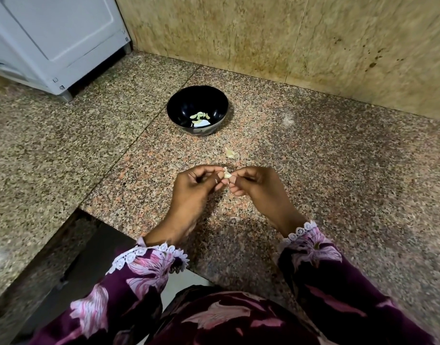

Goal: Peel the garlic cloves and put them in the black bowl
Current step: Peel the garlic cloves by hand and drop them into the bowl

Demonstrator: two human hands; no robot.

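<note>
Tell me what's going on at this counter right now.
A person is peeling garlic. The left hand and right hand together pinch a garlic clove above the granite counter. A few peeled cloves already lie in the black bowl farther back. A pale bit of garlic or skin lies on the counter between the bowl and the hands.
</note>
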